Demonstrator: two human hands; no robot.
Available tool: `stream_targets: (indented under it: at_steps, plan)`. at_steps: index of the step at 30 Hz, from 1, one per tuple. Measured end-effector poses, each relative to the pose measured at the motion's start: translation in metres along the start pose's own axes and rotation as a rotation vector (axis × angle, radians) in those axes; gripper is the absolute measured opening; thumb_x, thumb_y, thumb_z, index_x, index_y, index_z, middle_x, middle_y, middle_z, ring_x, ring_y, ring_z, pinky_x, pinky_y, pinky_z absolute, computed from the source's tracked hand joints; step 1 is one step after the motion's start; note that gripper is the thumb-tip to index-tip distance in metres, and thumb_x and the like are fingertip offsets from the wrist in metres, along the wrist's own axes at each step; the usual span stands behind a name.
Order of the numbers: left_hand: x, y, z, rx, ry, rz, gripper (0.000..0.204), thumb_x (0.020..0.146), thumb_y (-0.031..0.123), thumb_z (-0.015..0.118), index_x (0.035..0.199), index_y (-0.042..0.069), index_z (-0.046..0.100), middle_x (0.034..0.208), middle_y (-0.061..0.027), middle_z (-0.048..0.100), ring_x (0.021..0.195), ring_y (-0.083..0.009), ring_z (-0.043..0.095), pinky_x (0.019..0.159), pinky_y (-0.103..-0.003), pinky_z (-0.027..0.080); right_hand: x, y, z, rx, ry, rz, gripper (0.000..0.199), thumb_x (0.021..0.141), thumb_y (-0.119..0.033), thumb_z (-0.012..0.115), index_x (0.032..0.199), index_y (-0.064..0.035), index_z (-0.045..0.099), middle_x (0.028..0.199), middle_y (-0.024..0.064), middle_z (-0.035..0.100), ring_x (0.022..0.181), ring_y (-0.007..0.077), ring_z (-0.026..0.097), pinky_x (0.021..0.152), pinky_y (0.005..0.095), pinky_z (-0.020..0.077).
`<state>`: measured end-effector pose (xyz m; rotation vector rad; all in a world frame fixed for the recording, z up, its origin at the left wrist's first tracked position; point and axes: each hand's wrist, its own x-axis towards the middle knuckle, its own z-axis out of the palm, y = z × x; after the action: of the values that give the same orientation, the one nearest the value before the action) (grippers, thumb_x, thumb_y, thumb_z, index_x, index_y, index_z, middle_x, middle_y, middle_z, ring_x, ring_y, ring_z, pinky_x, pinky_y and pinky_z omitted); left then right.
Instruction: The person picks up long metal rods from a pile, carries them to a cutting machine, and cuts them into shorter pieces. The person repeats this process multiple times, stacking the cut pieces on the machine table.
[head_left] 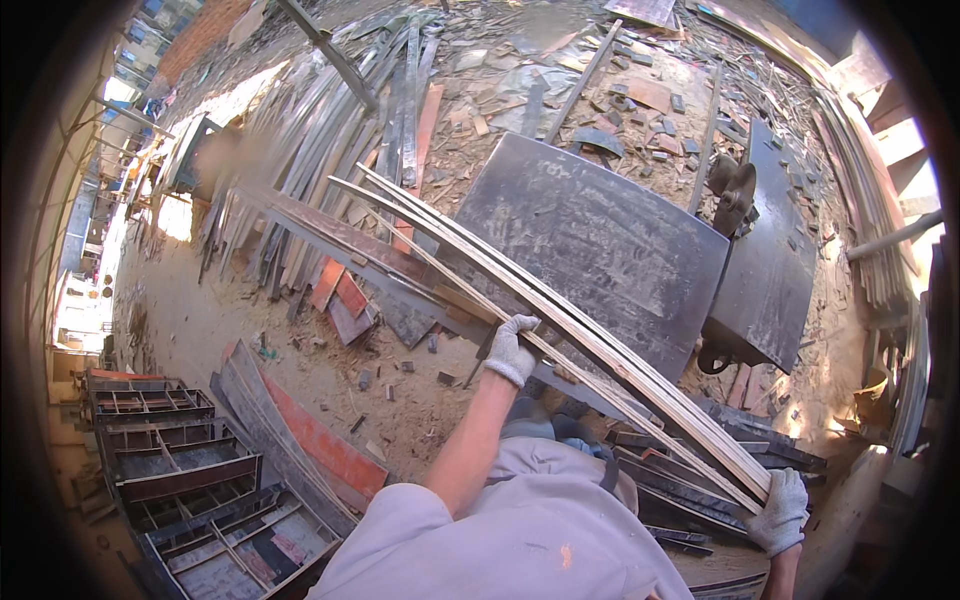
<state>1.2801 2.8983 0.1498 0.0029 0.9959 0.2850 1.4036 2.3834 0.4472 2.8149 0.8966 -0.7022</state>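
Observation:
A bundle of long, thin plywood strips [640,372] slants across my front, with pale edges and dark faces. Around its middle, my left hand [512,350] in a grey-white work glove is closed on the strips. My right hand [780,512], gloved likewise, grips their near right end. The far ends fan slightly apart, and one lower strip sits separate from the rest. Beyond the bundle is a flat, scuffed, dark table top [590,250], partly overlapped by the strips. My fingertips are mostly hidden.
A round, dark machine part [735,195] sits beside a dark metal panel [770,280] on the right. Many long boards [290,190] lie piled at far left. Offcuts and sawdust litter the ground. Framed panels [180,460] stand lower left, near a red-faced board [320,430]. Dark strips [680,485] lie near my right.

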Motion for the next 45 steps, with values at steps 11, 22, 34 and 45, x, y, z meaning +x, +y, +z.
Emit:
stream_targets:
  at_steps: [11,22,34,45]
  plan:
    - [-0.004,-0.003,0.035,0.056,0.068,-0.050,0.017,0.083,-0.001,0.060,0.100,-0.002,0.060,0.100,-0.0156,0.065,0.095,-0.0356,0.066,0.101,-0.050,0.058,0.001,0.000,0.006,0.018,0.003,-0.073,0.067,0.056,-0.037,0.096,0.102,-0.0076,0.057,0.099,0.0181,0.057,0.093,0.0409,0.057,0.081,0.0517,0.0470]
    - [0.016,-0.026,0.028,0.048,-0.075,0.025,0.059,0.091,0.040,0.082,0.128,0.001,0.059,0.123,-0.0183,0.067,0.116,-0.0390,0.066,0.106,-0.059,0.055,-0.002,-0.009,0.012,0.006,0.103,-0.063,0.067,0.055,-0.024,0.092,0.107,-0.0062,0.054,0.098,0.0184,0.053,0.095,0.0410,0.055,0.081,0.0511,0.0453]
    - [-0.068,-0.054,0.096,0.090,-0.393,0.108,0.039,0.094,0.037,0.069,0.115,0.004,0.063,0.105,-0.0141,0.068,0.104,-0.0327,0.066,0.104,-0.053,0.055,-0.054,0.004,0.039,0.031,0.361,0.037,0.062,0.063,-0.009,0.082,0.120,-0.0064,0.055,0.106,0.0183,0.059,0.097,0.0412,0.059,0.084,0.0499,0.0481]
    - [-0.145,0.022,0.175,0.203,-1.090,0.049,0.100,0.080,0.079,0.074,0.137,-0.001,0.056,0.118,-0.0178,0.062,0.116,-0.0330,0.058,0.112,-0.057,0.042,-0.064,-0.112,0.225,0.442,0.383,0.158,0.068,0.064,-0.023,0.089,0.121,-0.0079,0.054,0.107,0.0184,0.060,0.097,0.0414,0.062,0.083,0.0498,0.0546]
